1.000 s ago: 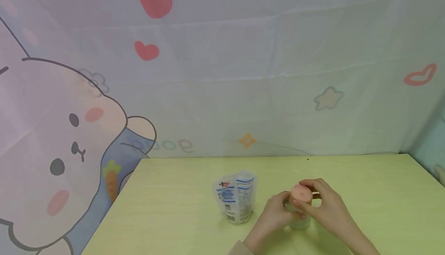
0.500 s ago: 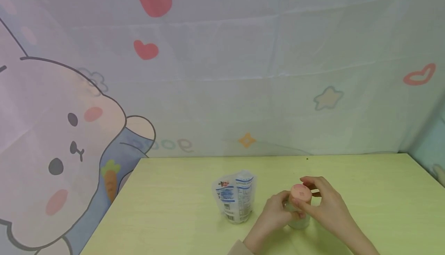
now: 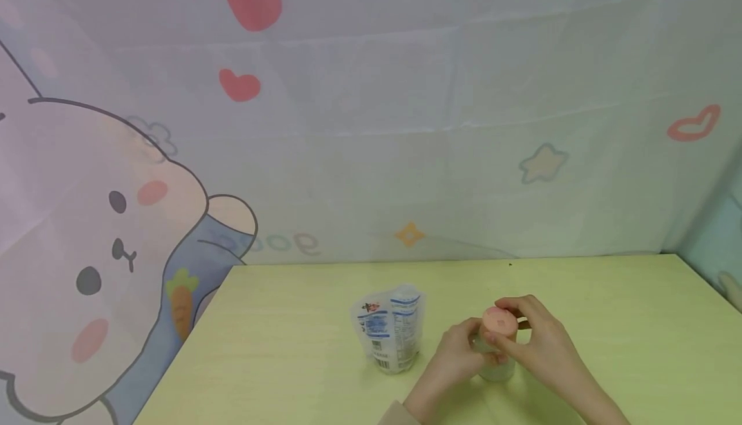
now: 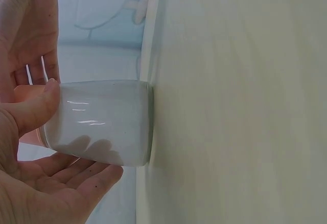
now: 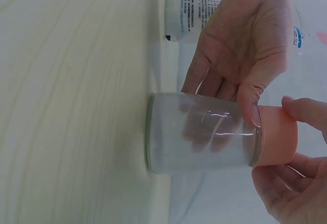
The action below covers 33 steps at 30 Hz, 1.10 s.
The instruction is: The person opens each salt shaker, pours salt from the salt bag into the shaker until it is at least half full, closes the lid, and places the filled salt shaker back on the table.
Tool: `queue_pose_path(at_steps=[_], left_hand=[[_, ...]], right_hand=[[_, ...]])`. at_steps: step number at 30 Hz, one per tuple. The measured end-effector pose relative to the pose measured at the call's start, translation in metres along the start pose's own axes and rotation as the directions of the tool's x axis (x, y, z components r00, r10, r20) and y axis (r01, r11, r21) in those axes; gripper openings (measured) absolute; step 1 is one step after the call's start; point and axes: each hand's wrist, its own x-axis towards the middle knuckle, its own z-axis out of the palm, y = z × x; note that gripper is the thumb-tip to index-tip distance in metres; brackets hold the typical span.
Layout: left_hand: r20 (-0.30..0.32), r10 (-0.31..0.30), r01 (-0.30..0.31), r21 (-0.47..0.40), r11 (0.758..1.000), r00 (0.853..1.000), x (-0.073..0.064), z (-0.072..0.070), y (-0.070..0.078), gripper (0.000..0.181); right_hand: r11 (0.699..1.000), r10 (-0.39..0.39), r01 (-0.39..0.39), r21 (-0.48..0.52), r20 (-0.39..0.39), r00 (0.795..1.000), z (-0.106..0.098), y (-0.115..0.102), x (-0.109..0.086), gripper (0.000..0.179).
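Note:
A clear glass jar (image 5: 199, 132) with a pink lid (image 3: 500, 322) stands upright on the table in the head view. My left hand (image 3: 460, 355) holds the jar's body from the left, its thumb lying on the glass just below the lid in the right wrist view. The fingers (image 4: 97, 183) reach behind the jar and show through the glass. From the right, my right hand (image 3: 542, 341) grips the lid between thumb and fingers. The jar's base touches the table in both wrist views, and no contents show through the glass.
A white and clear plastic pouch (image 3: 390, 331) with blue print stands left of the hands, its top crumpled. The pale yellow table (image 3: 278, 348) ends at the back against a hanging cloth (image 3: 359, 187) printed with hearts and a cartoon animal.
The head view has shifted slightly, so the scene sits a little further left. Both hands keep their hold on the jar and lid, with hardly any visible motion.

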Motion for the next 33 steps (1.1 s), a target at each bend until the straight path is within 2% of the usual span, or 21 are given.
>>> queue_pose_path(at_steps=[8,16,26,33], left_hand=[[-0.004,0.0,0.0,0.007,1.0,1.0,0.0002,0.0003,-0.0003,0.043],[0.005,-0.016,0.016,-0.023,1.0,1.0,0.0001,0.0004,-0.0013,0.04],[0.0,-0.021,0.021,-0.016,1.0,1.0,0.0009,0.0007,-0.0007,0.041],[0.004,-0.02,0.02,-0.02,1.0,1.0,0.0007,0.0005,-0.0005,0.042]], right_hand=[[0.999,-0.028,0.028,-0.023,-0.014,0.999,0.0009,0.0005,-0.0008,0.049],[1.0,0.022,-0.022,-0.02,-0.002,1.0,-0.0002,0.0008,-0.0004,0.057],[0.999,0.002,-0.003,-0.036,-0.01,1.0,0.0013,0.0011,-0.0006,0.052],[1.0,0.006,-0.006,-0.028,0.017,1.0,0.0007,0.001,-0.0005,0.052]])
